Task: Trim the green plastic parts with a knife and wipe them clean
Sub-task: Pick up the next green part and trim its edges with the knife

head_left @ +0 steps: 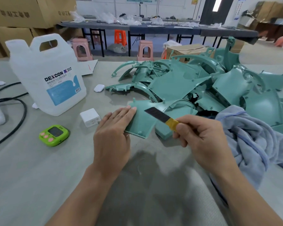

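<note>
Surface: a grey-green worktable (31, 168) filled my view, in a workshop with long dark tables (153, 28) across the far side.
Part: the green plastic part (142, 126) I was watching lay flat on the table, near the middle, at the near edge of the heap.
Left hand: my feed showed the left hand (113, 132) resting on the part's left side, fingers straight and together, pressing down; the thumb was hidden.
Right hand: the right hand (201, 137) had its fingers curled tight round the knife's yellow-taped handle.
Knife: the knife (158, 116) pointed its dark blade far-left over the part; I could not tell whether it touched the plastic.
Heap: a heap of green parts (194, 82) was piled far and right of the hands.
Towel: a blue towel (252, 141) lay bunched at the right, against the heap.
Charger: a white charger (89, 117) sat just left of the left hand.
Timer: a green timer (54, 135) lay nearer and further left.
Jug: a clear jug (46, 75) labelled DEXCON stood at the far left.
Cable: a black cable (21, 111) looped beside the jug.
Background: I saw cardboard boxes (23, 12) stacked far left and pink stools (145, 50) under the tables.
</note>
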`<action>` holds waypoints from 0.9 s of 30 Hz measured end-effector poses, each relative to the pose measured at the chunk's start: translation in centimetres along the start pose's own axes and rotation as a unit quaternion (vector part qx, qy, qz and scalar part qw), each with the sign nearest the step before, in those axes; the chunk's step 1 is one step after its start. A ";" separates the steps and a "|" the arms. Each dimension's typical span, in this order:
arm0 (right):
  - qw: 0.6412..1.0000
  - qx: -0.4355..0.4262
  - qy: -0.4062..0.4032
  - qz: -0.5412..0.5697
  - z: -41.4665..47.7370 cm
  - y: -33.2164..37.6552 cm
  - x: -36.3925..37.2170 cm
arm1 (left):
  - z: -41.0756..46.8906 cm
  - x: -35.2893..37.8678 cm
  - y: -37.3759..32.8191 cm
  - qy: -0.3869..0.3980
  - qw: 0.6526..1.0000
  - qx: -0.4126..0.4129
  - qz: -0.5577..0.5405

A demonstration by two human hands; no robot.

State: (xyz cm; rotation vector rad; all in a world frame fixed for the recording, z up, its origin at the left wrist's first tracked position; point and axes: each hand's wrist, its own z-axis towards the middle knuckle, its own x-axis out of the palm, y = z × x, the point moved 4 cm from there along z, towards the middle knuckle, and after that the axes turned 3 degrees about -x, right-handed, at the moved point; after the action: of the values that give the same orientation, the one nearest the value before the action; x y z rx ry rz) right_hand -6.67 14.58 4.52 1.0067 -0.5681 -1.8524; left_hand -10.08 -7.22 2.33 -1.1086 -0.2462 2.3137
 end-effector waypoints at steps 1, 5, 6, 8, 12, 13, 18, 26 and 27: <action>1.000 0.001 0.015 0.001 -0.1 0.1 0.1 | 0.0 0.0 0.0 -0.004 1.000 0.001 0.000; 0.998 -0.006 0.063 0.019 -0.3 0.8 0.4 | -0.1 -0.1 -0.1 -0.010 1.000 -0.002 -0.010; 0.997 -0.007 0.067 0.025 -0.3 1.1 0.3 | -0.1 -0.1 -0.2 -0.009 1.000 -0.004 -0.012; 0.997 -0.013 0.072 0.013 -0.4 1.4 0.2 | -0.1 -0.1 -0.2 -0.006 1.000 -0.006 -0.012; 0.995 0.025 -0.021 -0.090 -0.2 0.5 -0.4 | -0.1 -0.1 -0.2 -0.004 1.000 -0.007 -0.009; 0.990 0.043 -0.065 -0.116 -0.1 0.2 -0.9 | -0.1 0.0 -0.2 -0.002 1.000 -0.009 -0.009; 0.999 0.009 -0.009 -0.037 0.0 0.9 -0.5 | -0.1 0.2 0.0 -0.007 1.000 -0.010 -0.010; 0.984 0.037 -0.117 -0.133 0.0 -0.1 -2.0 | 0.0 0.2 0.3 -0.017 1.000 -0.006 -0.024; 0.989 0.019 -0.091 -0.112 0.0 0.2 -1.7 | 0.0 0.2 0.2 -0.018 0.999 -0.003 -0.028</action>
State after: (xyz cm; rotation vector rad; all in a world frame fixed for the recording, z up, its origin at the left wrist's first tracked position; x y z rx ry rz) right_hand -6.17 16.03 5.40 0.9646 -0.6219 -2.1550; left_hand -10.27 -7.28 2.07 -1.0515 -0.2940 2.2864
